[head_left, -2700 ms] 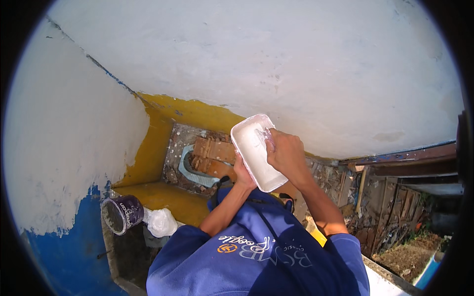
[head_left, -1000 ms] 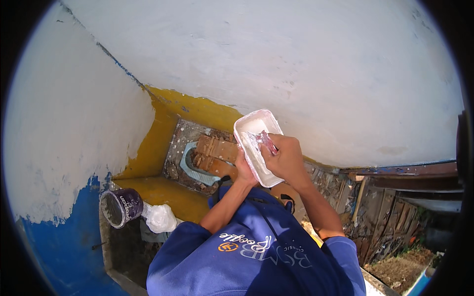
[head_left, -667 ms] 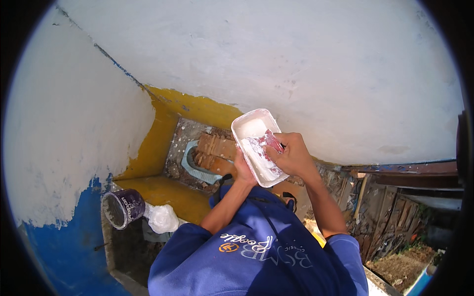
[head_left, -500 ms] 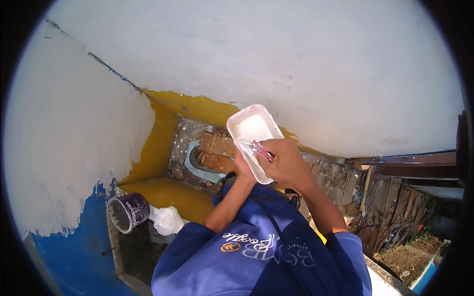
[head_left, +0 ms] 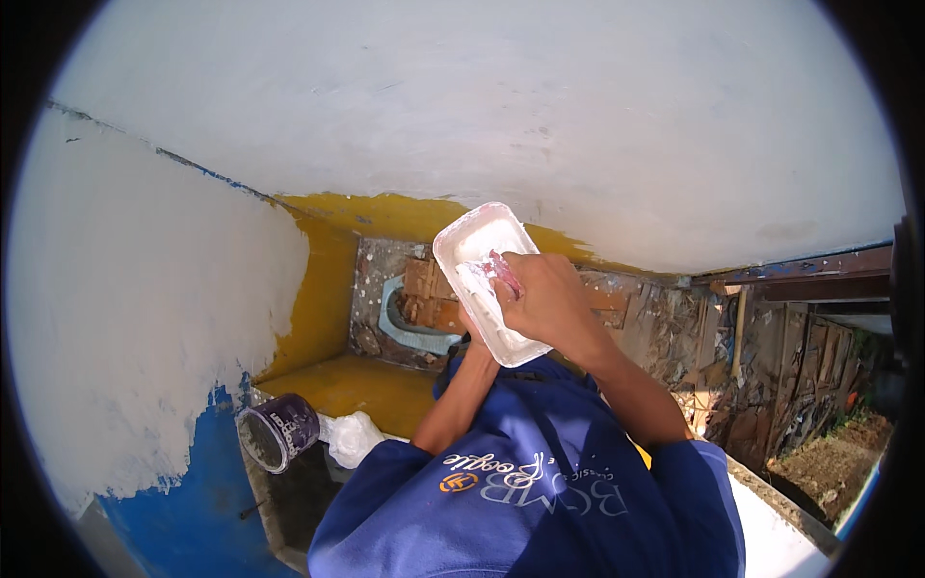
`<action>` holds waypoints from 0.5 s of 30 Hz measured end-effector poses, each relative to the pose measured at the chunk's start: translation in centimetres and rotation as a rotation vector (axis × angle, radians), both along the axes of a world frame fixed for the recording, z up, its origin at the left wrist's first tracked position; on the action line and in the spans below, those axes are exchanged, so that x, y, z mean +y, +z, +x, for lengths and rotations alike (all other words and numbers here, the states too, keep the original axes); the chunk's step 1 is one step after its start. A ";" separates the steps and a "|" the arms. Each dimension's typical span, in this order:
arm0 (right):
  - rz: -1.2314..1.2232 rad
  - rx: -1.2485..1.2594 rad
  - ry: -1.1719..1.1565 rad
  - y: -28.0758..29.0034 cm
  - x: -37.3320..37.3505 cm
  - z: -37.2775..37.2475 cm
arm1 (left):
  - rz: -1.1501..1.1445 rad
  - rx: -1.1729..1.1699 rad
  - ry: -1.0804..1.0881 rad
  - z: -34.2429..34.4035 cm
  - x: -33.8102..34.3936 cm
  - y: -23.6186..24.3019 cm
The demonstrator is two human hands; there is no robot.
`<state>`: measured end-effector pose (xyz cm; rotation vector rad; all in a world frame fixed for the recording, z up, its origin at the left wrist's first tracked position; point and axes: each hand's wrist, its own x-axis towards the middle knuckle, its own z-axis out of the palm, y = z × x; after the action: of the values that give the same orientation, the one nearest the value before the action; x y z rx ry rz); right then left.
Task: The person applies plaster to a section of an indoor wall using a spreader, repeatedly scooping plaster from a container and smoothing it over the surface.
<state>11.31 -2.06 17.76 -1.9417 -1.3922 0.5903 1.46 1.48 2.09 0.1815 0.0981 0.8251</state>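
**White tray held at frame centre, long axis slanting from upper left to lower right**

The white wall [head_left: 540,116] fills the whole upper half of the frame, and a second whitened wall [head_left: 125,308] covers the left, ending in a blue band [head_left: 207,472] at lower left. A yellow band [head_left: 318,299] runs along the foot of both walls near the middle. The person's blue shirt [head_left: 540,491] takes up the lower centre.

The white tray [head_left: 479,252] sits just above centre, a rounded rectangle smeared with white paste. Its far end points to the upper left; its near end points to the lower right, towards the person.

The right hand [head_left: 547,303] is closed around a small pink-handled tool [head_left: 501,270], whose tip rests inside the tray. The left hand [head_left: 472,332] is under the tray and mostly hidden, so I cannot tell its grip.

At lower left, a dark purple paint can [head_left: 277,432] lies beside a crumpled white cloth [head_left: 355,435].
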 end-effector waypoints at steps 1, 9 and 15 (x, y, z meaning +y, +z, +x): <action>-0.024 -0.091 0.025 -0.2 0.1 0.1 | 0.004 0.005 0.007 -0.1 -0.1 -0.1; 0.018 -0.021 -0.011 1.0 0.6 0.5 | 0.051 0.284 0.075 0.2 0.0 1.3; -0.061 -0.152 -0.032 -0.7 1.4 0.9 | 0.099 0.303 0.099 0.0 0.4 1.5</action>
<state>12.25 -0.61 17.05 -2.0911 -1.4475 0.4839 1.44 1.91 3.55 0.3977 0.3539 0.8971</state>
